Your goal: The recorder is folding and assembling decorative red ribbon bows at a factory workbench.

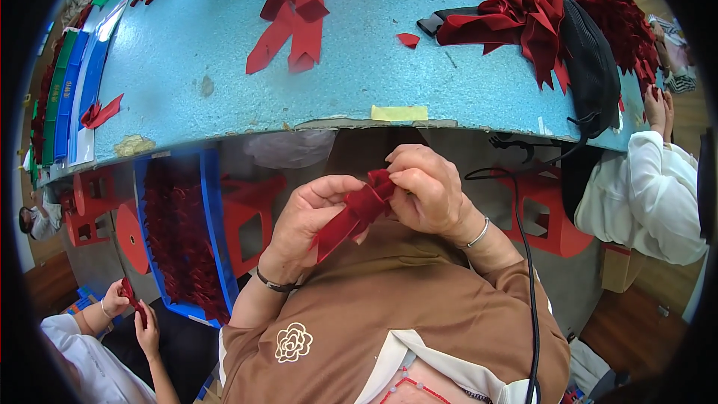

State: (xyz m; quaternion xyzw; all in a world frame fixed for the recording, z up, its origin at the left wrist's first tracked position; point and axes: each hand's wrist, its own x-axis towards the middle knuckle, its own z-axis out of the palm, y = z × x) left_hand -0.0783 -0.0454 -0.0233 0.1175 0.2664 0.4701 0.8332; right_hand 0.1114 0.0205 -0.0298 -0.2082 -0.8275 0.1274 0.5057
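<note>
A dark red ribbon bow [357, 209] is held up in front of my chest, below the table's front edge. My left hand [307, 217] pinches its left side between thumb and fingers, and a flat ribbon tail slants down past the palm. At the bow's upper right end, my right hand [428, 188] has thumb and fingertips closed on the gathered ribbon. Part of the bow is hidden behind the fingers.
Red ribbon pieces [288, 26] lie across the blue table [224, 90], with a black bag [591, 67] at right. A blue crate [212, 217] of red bows stands at left. Co-workers sit on both sides. A black cable [529, 277] hangs beside my right arm.
</note>
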